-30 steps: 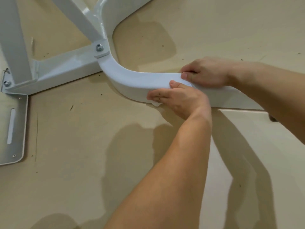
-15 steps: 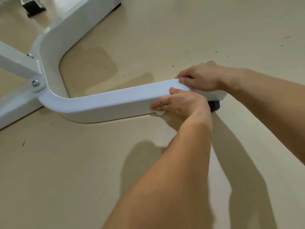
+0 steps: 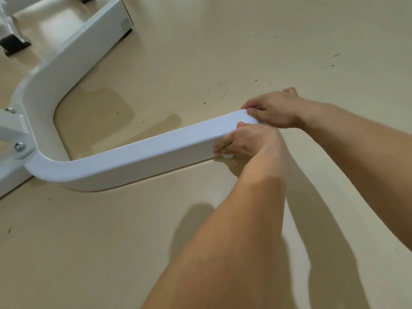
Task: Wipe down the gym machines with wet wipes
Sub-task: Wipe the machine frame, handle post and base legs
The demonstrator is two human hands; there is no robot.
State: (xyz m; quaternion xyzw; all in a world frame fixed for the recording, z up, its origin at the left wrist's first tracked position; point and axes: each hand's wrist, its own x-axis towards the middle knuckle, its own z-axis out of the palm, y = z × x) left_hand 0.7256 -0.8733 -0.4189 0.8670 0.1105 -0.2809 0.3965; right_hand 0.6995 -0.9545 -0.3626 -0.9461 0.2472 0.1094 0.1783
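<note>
Left hand (image 3: 247, 141) clamps wipe (image 3: 227, 156) against frame (image 3: 133, 157) end's near side; right hand (image 3: 274, 110) grips far side.

Two hands, left (image 3: 245, 141) and right (image 3: 275, 111), one white frame (image 3: 138, 157) and one wipe (image 3: 227, 156).

My left hand (image 3: 245, 141) and right hand (image 3: 275, 111) close over the end of the frame tube (image 3: 142, 159), hiding its tip from me; of the wipe (image 3: 227, 156) only a white sliver shows beneath the left fingers (image 3: 220, 148). The frame's other members run off the left edge, and the black feet (image 3: 13, 44) at the far left corner of the floor (image 3: 245, 52) are blurred.
</note>
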